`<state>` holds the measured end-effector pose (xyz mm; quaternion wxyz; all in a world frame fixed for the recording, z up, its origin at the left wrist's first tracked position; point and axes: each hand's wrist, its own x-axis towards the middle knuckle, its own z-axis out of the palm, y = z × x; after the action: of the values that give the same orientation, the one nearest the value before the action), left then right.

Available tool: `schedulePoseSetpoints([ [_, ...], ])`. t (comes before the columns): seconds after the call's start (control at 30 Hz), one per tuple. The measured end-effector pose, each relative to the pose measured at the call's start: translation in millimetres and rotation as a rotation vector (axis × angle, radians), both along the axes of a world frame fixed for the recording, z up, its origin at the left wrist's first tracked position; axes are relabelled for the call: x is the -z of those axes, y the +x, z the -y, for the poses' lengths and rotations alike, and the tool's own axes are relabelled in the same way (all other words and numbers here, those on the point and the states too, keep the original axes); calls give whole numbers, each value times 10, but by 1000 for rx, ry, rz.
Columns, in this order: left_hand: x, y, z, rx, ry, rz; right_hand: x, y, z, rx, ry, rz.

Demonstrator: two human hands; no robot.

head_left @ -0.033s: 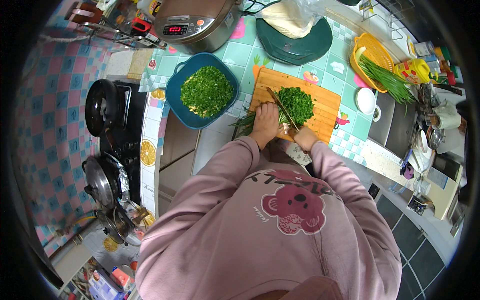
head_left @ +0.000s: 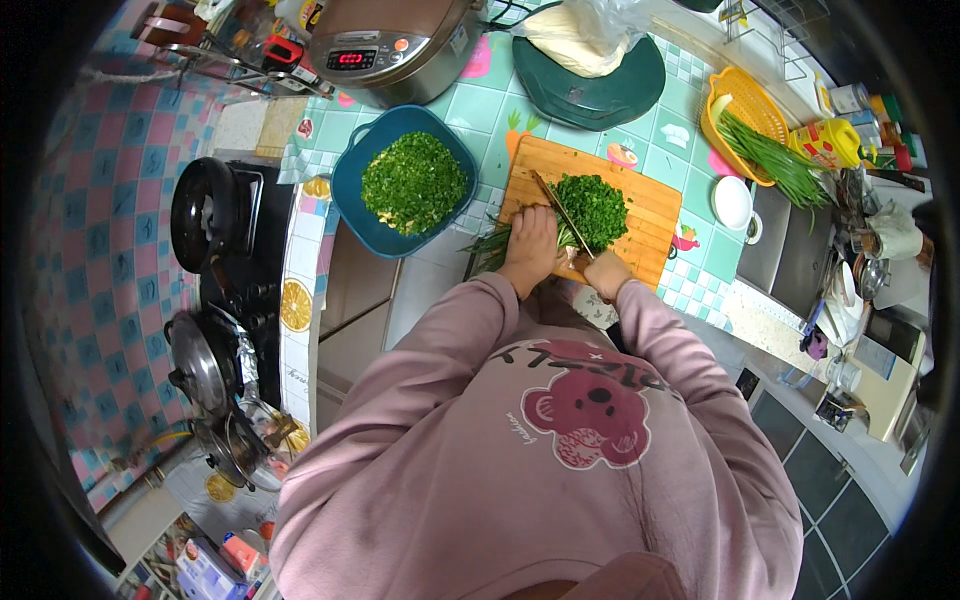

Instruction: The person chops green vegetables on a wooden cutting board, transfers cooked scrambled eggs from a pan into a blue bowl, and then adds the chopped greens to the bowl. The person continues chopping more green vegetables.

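On the wooden cutting board point(head_left: 652, 215), my right hand point(head_left: 608, 274) grips the handle of a kitchen knife point(head_left: 563, 212). Its long blade points away and to the left, standing along a pile of finely chopped greens point(head_left: 594, 208). My left hand point(head_left: 532, 244) presses down on a bunch of uncut chives point(head_left: 490, 250), fingers curled beside the blade. The stalks stick out to the left past the board's edge. Left of the board, a blue basin point(head_left: 352, 186) holds more chopped greens point(head_left: 413, 182) with pale yellowish bits among them.
A rice cooker point(head_left: 395, 50) stands behind the basin. At the back, a dark green tray point(head_left: 590, 112) carries pale dough point(head_left: 580, 45) under plastic. To the right are a yellow basket point(head_left: 750, 90) with long chives, a white bowl point(head_left: 732, 203) and a sink point(head_left: 795, 245). A stove point(head_left: 255, 290) with pans lies left.
My right hand and the knife handle have shifted very slightly to the left. My left hand stays in place on the chives.
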<state>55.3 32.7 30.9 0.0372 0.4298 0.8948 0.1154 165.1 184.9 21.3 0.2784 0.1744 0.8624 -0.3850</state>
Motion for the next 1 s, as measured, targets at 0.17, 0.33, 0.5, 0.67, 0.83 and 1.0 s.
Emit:
schedulePoseSetpoints([
  [0.17,89,-9,26,17,62,-45,-74,-62,10,357,-207,44],
  [0.33,8,-17,4,21,48,-1,-691,144,-34,493,-314,81],
  [0.5,-19,-26,-57,12,9,49,-990,279,-25,395,-144,271],
  [0.67,70,-25,-60,-5,12,6,-812,313,-62,365,-136,325],
  [0.83,93,-23,-66,-9,32,36,-400,225,-121,-123,26,261],
  [1.0,20,-17,-53,-8,23,73,-82,-97,72,-234,217,-19],
])
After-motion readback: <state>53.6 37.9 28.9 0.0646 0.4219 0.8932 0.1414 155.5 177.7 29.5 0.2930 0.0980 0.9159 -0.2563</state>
